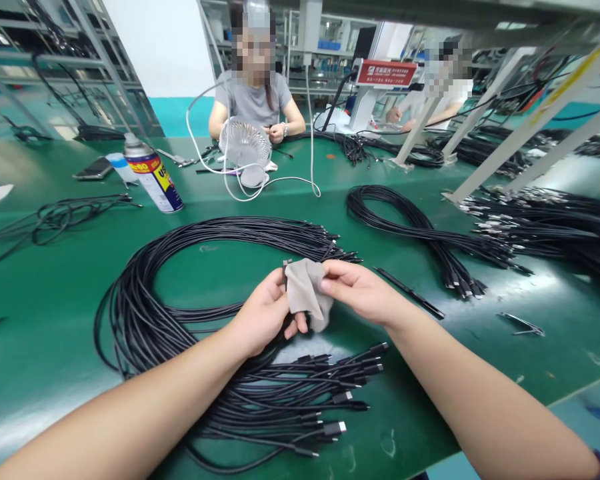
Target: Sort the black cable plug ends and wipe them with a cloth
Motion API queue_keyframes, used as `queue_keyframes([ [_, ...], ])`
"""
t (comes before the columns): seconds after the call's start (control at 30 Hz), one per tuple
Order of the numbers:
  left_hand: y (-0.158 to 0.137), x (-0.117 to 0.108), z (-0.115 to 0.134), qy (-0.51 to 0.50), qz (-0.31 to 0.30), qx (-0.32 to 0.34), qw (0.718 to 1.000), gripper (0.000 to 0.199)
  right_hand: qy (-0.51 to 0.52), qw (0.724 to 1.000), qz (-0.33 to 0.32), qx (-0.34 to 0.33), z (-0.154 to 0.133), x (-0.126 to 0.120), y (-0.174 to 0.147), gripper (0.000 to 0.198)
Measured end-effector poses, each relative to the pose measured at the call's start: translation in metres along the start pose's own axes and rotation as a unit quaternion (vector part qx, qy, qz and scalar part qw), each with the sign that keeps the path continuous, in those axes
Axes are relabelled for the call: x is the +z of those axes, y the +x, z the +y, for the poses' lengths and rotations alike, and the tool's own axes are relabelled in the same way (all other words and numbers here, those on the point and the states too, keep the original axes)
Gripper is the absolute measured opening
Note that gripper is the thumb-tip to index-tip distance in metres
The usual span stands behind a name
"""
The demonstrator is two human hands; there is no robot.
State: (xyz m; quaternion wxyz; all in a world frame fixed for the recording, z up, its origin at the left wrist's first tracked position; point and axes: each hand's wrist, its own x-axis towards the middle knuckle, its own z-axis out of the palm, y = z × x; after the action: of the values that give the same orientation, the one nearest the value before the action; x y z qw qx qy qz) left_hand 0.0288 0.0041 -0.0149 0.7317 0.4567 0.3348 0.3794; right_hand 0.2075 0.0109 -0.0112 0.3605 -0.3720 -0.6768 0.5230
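My left hand (267,310) is closed around black cable ends, with a dark connector showing above the thumb. A grey cloth (307,290) drapes over those ends. Thumb and fingers of my right hand (353,287) pinch the cloth at its right side. Below and around my left hand lies a big looped bundle of black cables (140,300). Its connector ends fan out to the right, both behind and in front of my hands. How many cables the left hand grips is hidden by the cloth.
A spray can (155,177), a small white fan (245,147) and a phone (94,169) stand or lie farther back. Right are another cable bundle (405,213), a black pen-like tool (410,292) and tweezers (523,325). Metal posts (520,133) rise behind. Two people sit across the table.
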Motion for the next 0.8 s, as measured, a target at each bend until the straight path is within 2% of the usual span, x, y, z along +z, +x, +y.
queue_keyframes([
  [0.07,0.001,0.000,-0.001,-0.006,0.007,-0.008,1.000,0.046,0.028,0.999,0.016,0.007,0.001,-0.003,0.000,0.036],
  [0.17,0.003,-0.002,-0.005,-0.004,0.012,-0.015,1.000,0.045,0.053,0.996,0.077,0.005,0.005,-0.008,0.001,0.033],
  [0.33,0.006,-0.008,-0.011,0.005,0.015,-0.006,1.000,0.038,0.026,0.984,0.173,-0.018,0.019,-0.019,0.004,0.023],
  [0.43,0.006,-0.008,-0.009,0.013,0.027,-0.007,1.000,0.039,0.028,0.979,0.202,-0.027,0.023,-0.019,0.006,0.024],
  [0.5,0.005,-0.008,-0.008,0.016,0.037,-0.010,0.999,0.044,0.046,0.983,0.175,-0.022,0.023,-0.013,0.007,0.026],
  [0.67,0.006,-0.011,-0.011,0.017,0.033,-0.020,0.999,0.051,0.102,0.994,0.029,0.007,0.020,0.009,0.011,0.035],
  [0.8,0.008,-0.013,-0.015,0.018,0.039,-0.026,0.999,0.059,0.121,0.992,-0.005,0.024,0.027,0.013,0.016,0.042],
])
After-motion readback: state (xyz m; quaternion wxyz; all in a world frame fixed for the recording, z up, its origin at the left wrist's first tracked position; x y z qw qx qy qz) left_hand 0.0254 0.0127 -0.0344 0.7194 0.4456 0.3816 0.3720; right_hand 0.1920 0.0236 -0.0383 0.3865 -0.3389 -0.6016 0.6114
